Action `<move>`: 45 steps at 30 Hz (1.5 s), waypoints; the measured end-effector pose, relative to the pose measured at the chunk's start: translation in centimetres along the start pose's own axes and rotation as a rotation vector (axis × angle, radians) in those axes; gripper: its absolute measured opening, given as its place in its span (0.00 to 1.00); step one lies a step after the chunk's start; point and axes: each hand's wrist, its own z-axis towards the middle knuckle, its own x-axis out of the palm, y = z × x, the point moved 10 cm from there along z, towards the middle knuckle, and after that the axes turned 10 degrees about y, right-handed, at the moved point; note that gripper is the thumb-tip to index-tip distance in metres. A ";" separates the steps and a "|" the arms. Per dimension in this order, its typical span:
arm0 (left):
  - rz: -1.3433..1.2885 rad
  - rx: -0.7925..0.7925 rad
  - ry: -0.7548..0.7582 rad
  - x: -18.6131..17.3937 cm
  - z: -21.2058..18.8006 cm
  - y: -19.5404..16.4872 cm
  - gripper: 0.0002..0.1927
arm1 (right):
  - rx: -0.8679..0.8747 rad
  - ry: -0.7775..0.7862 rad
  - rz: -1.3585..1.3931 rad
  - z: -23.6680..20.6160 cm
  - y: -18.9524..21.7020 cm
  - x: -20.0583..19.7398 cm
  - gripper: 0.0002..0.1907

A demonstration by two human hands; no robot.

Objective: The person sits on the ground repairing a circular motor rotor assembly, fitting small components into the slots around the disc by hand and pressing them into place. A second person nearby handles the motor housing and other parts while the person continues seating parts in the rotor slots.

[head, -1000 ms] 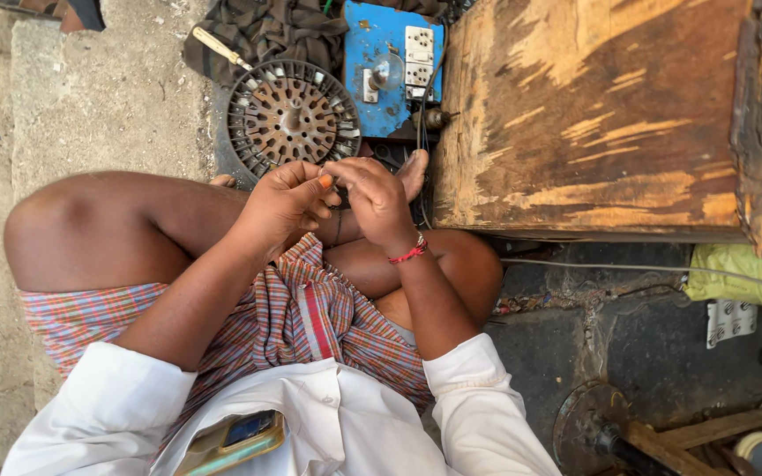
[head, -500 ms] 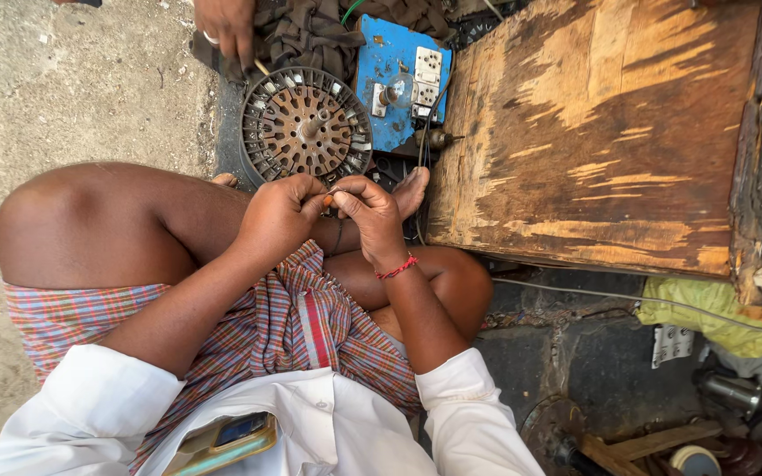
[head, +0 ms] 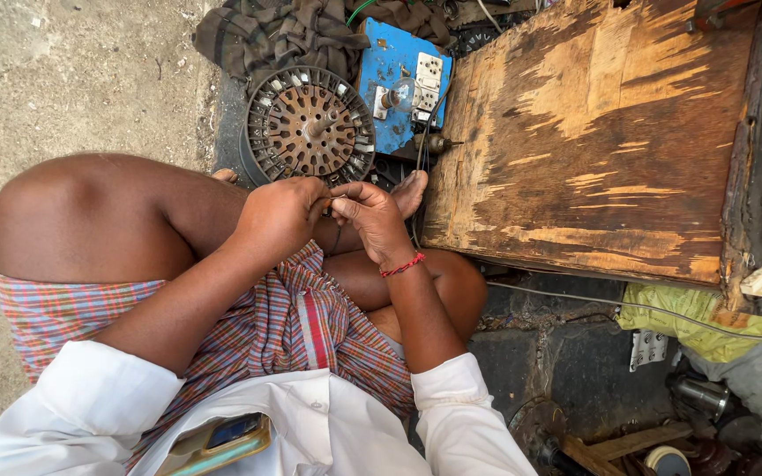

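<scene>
Pinching a thin dark wire point(head: 335, 236) between them, the left hand point(head: 282, 216) and right hand point(head: 372, 219) stay closed together above the lap, while another person's hand above the round fan motor point(head: 309, 126) has gone.

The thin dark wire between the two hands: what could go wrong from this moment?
1. The thin wire is pinched between the left hand and the right hand; a hard pull may snap or kink it.
2. It hangs beside a bare foot and could snag there.
3. The motor stator sits close ahead; a jerk might knock it.
</scene>
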 end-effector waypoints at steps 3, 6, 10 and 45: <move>0.061 0.006 -0.040 -0.6 0.0 -0.6 0.06 | 0.001 -0.025 -0.056 0.0 0.2 -0.4 0.08; 0.089 -0.056 -0.031 -0.9 0.3 -0.4 0.08 | -0.039 -0.058 -0.193 0.0 1.8 -0.9 0.07; 0.193 0.008 -0.196 -3.8 0.6 -0.5 0.15 | -0.124 -0.202 -0.507 1.1 6.3 -2.5 0.08; 0.377 -0.175 -0.161 -1.3 4.0 4.6 0.41 | -0.486 -0.216 -1.861 7.4 11.4 5.6 0.03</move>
